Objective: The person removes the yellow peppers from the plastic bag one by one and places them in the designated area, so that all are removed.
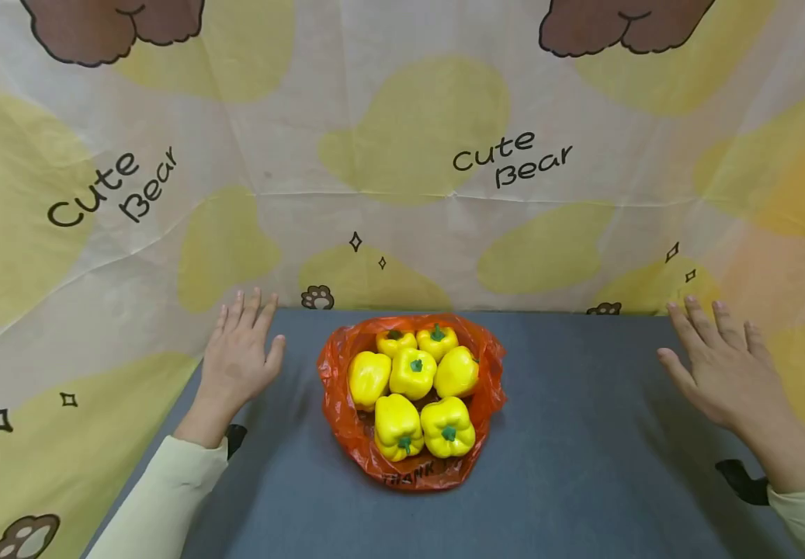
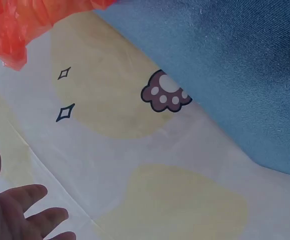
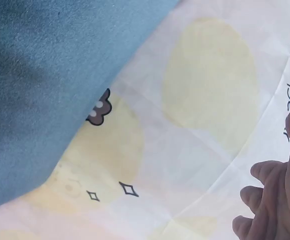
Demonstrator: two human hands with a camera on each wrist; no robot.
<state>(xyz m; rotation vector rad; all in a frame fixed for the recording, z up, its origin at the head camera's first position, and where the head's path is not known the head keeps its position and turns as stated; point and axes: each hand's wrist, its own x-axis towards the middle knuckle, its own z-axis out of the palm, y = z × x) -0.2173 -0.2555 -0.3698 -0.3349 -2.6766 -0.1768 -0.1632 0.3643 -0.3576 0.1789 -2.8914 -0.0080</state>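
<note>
Several yellow bell peppers (image 1: pixel 412 373) with green stems sit inside a crumpled red plastic bag (image 1: pixel 346 442), whose mouth is spread wide on the table. To the left of the bag, my left hand (image 1: pixel 240 353) is held with fingers straight and holds nothing. Well to the right, my right hand (image 1: pixel 730 369) also has its fingers extended, apart from any object. The left wrist view catches an edge of the red bag (image 2: pixel 20 25) and part of the left hand (image 2: pixel 15 212). Only fingers of the right hand (image 3: pixel 277 200) show in the right wrist view.
A blue-grey table (image 1: pixel 570 435) lies under the bag. Behind it and along the left hangs a cloth (image 1: pixel 402 132) printed with yellow patches and "Cute Bear" lettering, meeting the table's far edge. Dark straps (image 1: pixel 743 480) sit at the wrists.
</note>
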